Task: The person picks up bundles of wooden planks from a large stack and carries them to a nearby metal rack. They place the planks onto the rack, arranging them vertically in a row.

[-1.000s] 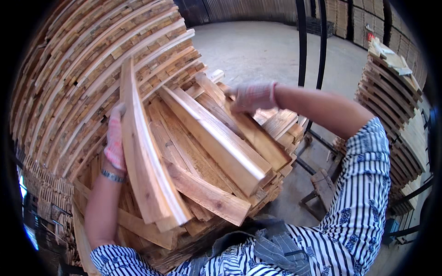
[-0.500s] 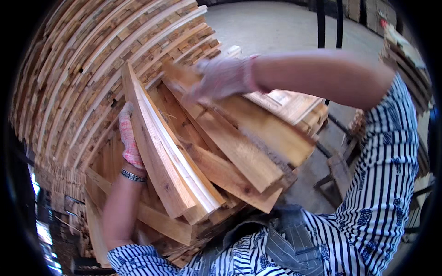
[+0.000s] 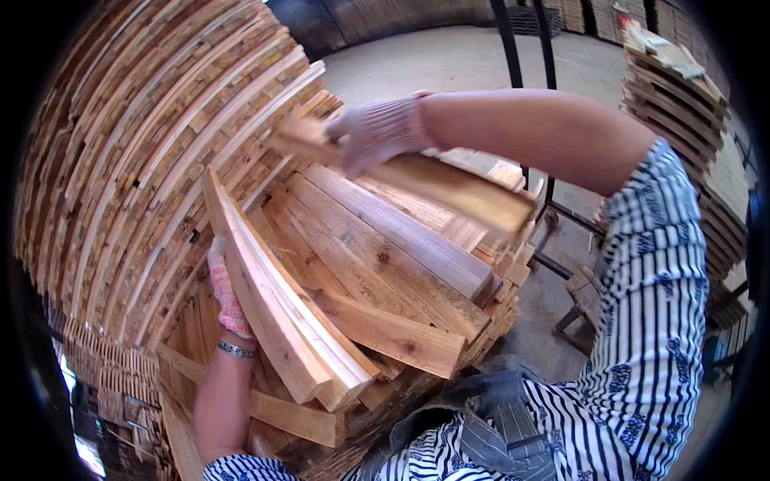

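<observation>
My left hand (image 3: pixel 229 290), in a pale knitted glove with red flecks, wraps the outer side of a small bundle of wooden boards (image 3: pixel 269 301) standing on edge and slanting toward me. Its fingertips are partly hidden behind the boards. My right hand (image 3: pixel 381 136), in a similar glove and smeared by motion, grips a wooden board (image 3: pixel 461 191) above the pile at the right. Beneath lie loose boards (image 3: pixel 377 252), several side by side. A shorter board with a dark knot (image 3: pixel 393 333) rests across them, close to the bundle's right side.
A tall stack of layered boards (image 3: pixel 152 152) rises at the left and back. Further stacked wood (image 3: pixel 674 104) stands at the far right. Dark metal posts (image 3: pixel 507 48) rise behind my right arm. A small wooden stool-like stand (image 3: pixel 584 298) is on the concrete floor (image 3: pixel 417 60).
My right hand has lifted a board up and away to the right, uncovering boards beneath. My left hand still holds the slanted bundle. The whole view has shifted somewhat.
</observation>
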The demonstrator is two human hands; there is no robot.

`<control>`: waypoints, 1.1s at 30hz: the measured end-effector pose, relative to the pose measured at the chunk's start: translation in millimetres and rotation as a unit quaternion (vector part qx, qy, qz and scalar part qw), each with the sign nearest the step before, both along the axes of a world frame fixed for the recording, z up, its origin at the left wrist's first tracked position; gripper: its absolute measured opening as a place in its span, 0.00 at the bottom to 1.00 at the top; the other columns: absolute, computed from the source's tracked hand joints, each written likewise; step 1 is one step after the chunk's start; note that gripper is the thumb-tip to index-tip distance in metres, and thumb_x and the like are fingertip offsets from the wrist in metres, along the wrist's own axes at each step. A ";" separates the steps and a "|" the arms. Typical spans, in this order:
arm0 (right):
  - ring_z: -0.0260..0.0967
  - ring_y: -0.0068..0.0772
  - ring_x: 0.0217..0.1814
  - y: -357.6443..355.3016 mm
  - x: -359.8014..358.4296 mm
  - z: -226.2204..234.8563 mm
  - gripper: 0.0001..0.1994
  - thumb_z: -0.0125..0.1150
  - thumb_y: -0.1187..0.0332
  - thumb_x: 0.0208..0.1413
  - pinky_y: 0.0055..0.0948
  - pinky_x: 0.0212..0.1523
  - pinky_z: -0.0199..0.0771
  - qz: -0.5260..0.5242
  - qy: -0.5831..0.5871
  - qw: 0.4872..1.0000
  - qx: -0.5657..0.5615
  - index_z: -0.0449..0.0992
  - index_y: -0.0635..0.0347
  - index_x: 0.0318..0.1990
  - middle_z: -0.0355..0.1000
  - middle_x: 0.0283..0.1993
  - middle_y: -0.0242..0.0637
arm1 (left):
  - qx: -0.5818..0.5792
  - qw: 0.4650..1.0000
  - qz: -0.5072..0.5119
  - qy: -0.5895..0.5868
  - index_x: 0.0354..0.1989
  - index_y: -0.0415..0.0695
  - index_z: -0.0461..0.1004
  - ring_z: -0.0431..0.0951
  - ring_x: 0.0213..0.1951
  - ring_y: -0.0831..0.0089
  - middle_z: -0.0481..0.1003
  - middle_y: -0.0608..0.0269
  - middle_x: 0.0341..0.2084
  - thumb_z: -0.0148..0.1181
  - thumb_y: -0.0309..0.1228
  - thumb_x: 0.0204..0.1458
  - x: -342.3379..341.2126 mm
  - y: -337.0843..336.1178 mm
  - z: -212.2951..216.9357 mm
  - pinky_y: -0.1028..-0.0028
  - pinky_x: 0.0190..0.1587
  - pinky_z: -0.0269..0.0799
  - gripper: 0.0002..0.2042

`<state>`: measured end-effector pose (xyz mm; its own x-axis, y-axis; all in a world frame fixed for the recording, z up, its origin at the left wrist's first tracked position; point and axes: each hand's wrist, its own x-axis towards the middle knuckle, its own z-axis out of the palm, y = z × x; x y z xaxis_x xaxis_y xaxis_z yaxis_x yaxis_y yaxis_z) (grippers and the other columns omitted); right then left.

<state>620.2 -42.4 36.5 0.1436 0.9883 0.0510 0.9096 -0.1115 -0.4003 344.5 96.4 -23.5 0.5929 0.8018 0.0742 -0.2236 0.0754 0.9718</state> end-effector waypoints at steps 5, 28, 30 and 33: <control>0.76 0.40 0.41 -28.3 59.8 -57.1 0.23 0.56 0.60 0.57 0.38 0.46 0.77 0.000 -0.078 0.996 -0.040 0.69 0.60 0.59 0.77 0.38 0.45 | -0.007 0.999 -0.018 0.026 0.59 0.47 0.65 0.73 0.48 0.64 0.69 0.56 0.48 0.42 0.61 0.58 10.9 -8.1 3.0 0.64 0.51 0.73 0.32; 0.73 0.22 0.38 -75.9 58.8 -19.3 0.19 0.61 0.56 0.59 0.27 0.43 0.78 -0.021 0.547 0.832 0.093 0.74 0.64 0.47 0.75 0.42 0.38 | 0.320 0.917 -0.228 0.068 0.70 0.31 0.46 0.53 0.70 0.63 0.50 0.50 0.70 0.56 0.59 0.53 35.7 16.2 26.2 0.63 0.72 0.45 0.49; 0.72 0.22 0.37 -83.9 72.9 -22.2 0.19 0.60 0.56 0.59 0.25 0.41 0.77 -0.075 0.519 0.851 0.023 0.74 0.64 0.48 0.75 0.42 0.37 | 0.279 0.944 -0.125 0.123 0.70 0.33 0.47 0.49 0.72 0.60 0.48 0.47 0.71 0.52 0.59 0.56 -21.1 43.1 9.0 0.64 0.74 0.38 0.46; 0.73 0.24 0.36 -48.4 87.1 -69.1 0.19 0.60 0.58 0.59 0.27 0.37 0.77 -0.084 0.444 0.892 0.012 0.74 0.66 0.48 0.76 0.40 0.38 | 0.414 0.747 0.113 0.507 0.72 0.43 0.50 0.49 0.71 0.53 0.51 0.42 0.70 0.46 0.58 0.60 -68.2 50.3 -26.6 0.62 0.72 0.43 0.39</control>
<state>707.3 -90.8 -32.5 0.2847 0.9489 -0.1360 0.2045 -0.1987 -0.9585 276.3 146.7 -50.1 0.5373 0.8183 0.2042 0.7438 -0.5739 0.3426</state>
